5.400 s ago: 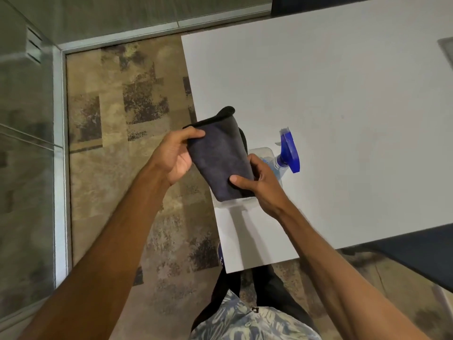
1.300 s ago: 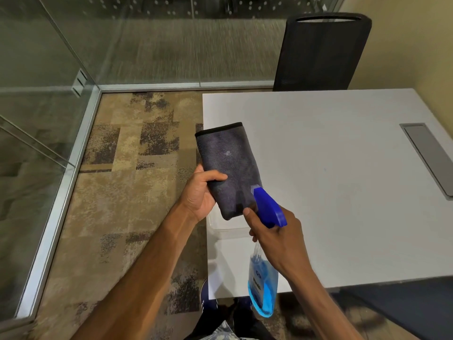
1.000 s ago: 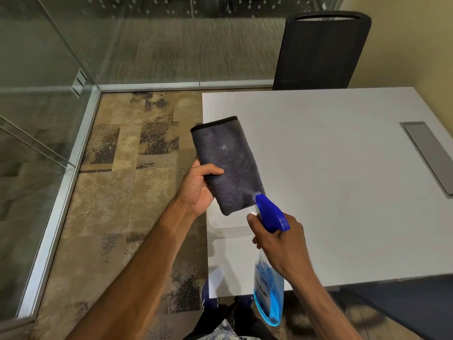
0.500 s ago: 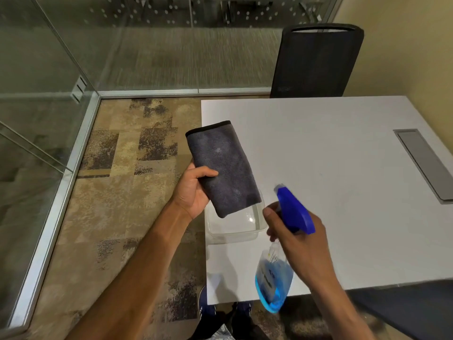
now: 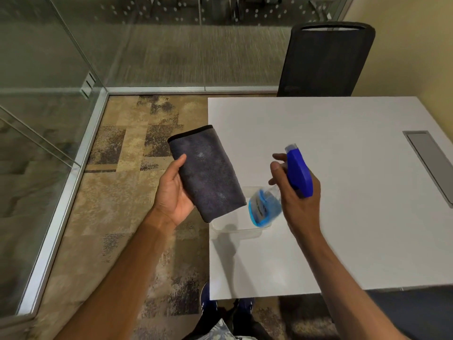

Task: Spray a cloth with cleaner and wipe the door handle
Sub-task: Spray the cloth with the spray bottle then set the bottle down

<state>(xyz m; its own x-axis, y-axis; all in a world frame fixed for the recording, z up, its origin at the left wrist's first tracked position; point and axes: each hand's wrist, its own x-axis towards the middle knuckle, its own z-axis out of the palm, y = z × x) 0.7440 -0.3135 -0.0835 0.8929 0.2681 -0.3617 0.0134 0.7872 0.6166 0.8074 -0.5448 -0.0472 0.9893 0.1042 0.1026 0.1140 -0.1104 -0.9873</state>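
- Folded dark cloth (image 5: 208, 171) lying across the palm of the left hand (image 5: 175, 192), thumb pressed along its near edge, fingers hidden behind it; pale damp-looking flecks on the upturned face.
- Spray bottle (image 5: 282, 190) clasped in the right hand (image 5: 297, 200), fingers wrapped round the neck, blue trigger head (image 5: 299, 171) up, blue liquid body hanging below and blurred; forefinger extended off the trigger.
- Nozzle apart from the cloth, off to its right, above a clear tray (image 5: 236, 230) at the corner of the white table (image 5: 343, 229).
- Judged: spraying step at or near its end, wiping not yet begun.
- Door handle nowhere in view; only a glass partition (image 5: 36, 119) left of the left hand.
- Next, by judgement: bottle set down on the table beside the right hand, then a turn toward the door with the damp face of the cloth outward.
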